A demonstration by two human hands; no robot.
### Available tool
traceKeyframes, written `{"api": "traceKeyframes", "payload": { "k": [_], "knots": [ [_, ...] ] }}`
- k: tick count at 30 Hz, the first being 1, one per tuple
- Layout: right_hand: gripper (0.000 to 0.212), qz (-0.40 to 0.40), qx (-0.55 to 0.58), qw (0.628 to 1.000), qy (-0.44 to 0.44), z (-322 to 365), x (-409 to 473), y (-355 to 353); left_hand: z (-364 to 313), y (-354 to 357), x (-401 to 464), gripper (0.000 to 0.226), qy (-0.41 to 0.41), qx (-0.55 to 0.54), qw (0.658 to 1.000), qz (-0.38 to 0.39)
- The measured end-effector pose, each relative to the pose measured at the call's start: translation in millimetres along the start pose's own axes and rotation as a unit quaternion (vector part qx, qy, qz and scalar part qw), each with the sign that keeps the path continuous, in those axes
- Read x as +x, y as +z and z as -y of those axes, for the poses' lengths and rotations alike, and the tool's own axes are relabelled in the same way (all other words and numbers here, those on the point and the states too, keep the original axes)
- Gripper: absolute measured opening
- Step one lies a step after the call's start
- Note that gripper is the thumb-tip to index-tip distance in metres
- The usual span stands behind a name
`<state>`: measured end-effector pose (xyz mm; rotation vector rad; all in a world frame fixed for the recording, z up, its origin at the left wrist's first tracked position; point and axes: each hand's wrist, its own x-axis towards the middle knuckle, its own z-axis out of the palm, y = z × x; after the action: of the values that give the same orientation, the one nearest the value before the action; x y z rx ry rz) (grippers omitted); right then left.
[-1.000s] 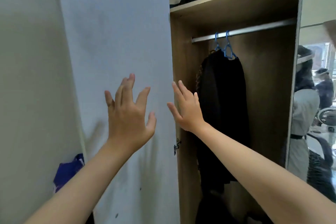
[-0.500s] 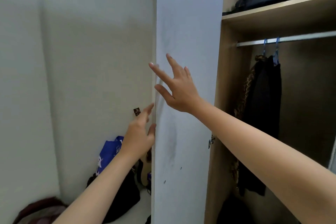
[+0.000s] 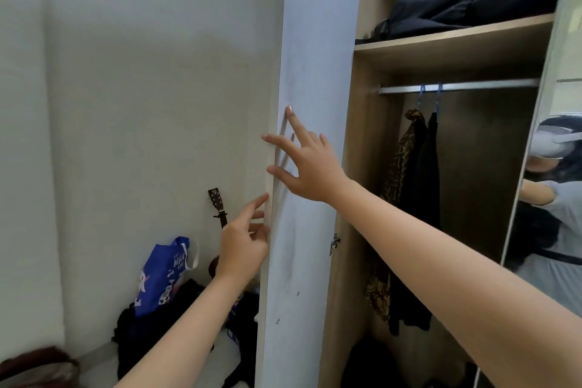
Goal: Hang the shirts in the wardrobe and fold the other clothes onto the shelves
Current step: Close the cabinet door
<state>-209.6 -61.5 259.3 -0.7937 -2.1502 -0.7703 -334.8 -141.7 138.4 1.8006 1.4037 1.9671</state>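
Head view, hands: I count two. The right hand (image 3: 310, 167) is spread wide, fingers straight, lying against the inner face of the open wardrobe door (image 3: 315, 72) near its free edge. The left hand (image 3: 244, 241) is at that same edge lower down, fingers relaxed and reaching round it; I cannot tell whether they touch the far side.

Head view, wardrobe: one wardrobe (image 3: 371, 167), door swung open toward me and seen almost edge-on.

Head view, hanging rail: one metal rail (image 3: 472, 86) beneath the upper shelf (image 3: 453, 41).

Head view, hangers: two blue hooks (image 3: 422, 94) on the rail, side by side.

Head view, hung garments: two, touching; a patterned brown shirt (image 3: 400, 173) on the left, a black garment (image 3: 425, 186) on the right.

Head view, folded clothes: one dark heap (image 3: 466, 0) on the upper shelf; I cannot separate the pieces.

Head view, wardrobe floor: a dark mass at the bottom, too shadowed to identify.

Head view, beside the wardrobe: one blue printed bag (image 3: 163, 274), one guitar (image 3: 217, 205) with its body hidden behind the left hand, black items on the floor, a brown object cut off at the bottom left corner.

Head view, right edge: a mirrored panel (image 3: 554, 198), its reflection cropped.
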Motion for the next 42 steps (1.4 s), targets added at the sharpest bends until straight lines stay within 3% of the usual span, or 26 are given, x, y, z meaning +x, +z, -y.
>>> {"api": "traceKeyframes", "payload": {
  "k": [5,13,19,24,34,42],
  "knots": [
    [0.054,0.003,-0.021,1.000,0.009,-37.0,-53.0,-56.3,-25.9,46.6,-24.8,0.061,0.023,-0.008,0.998,0.063],
    [0.054,0.021,-0.112,0.990,0.079,-123.7,-144.1,-129.4,-70.6,161.4,-45.6,0.059,0.132,-0.002,0.975,0.181],
    [0.057,0.020,-0.248,0.959,0.133,-196.5,-186.5,-147.4,-78.3,259.6,-39.3,0.078,0.231,0.036,0.950,0.204],
    [0.059,0.040,-0.293,0.937,0.183,-250.8,-204.7,-143.0,-62.9,335.0,-15.4,0.087,0.257,0.059,0.933,0.243],
    [0.071,0.043,-0.355,0.883,0.303,-312.4,-205.9,-110.3,-45.8,440.6,11.2,0.090,0.267,0.041,0.938,0.215],
    [0.072,0.017,-0.390,0.861,0.325,-327.4,-203.0,-100.3,-43.7,467.3,9.9,0.095,0.289,-0.009,0.946,0.147]
  ]
}}
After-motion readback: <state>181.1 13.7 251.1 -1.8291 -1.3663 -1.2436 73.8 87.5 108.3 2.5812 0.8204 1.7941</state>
